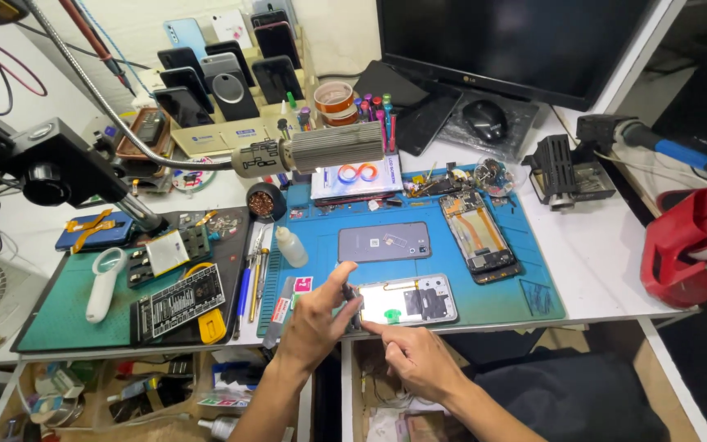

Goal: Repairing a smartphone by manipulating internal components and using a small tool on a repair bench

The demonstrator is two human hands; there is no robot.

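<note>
Blue mat (pixel 525 270) — both hands' fingers (pixel 345 282) touch opened phone (pixel 407 300).

A dark monitor (pixel 525 41), white magnifier (pixel 101 282), red container (pixel 685 245).

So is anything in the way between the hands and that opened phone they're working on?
No, nothing visible. The left hand and right hand both already touch the near-left end of the opened phone on the blue mat. The grey phone back lies beyond it, apart.
</note>
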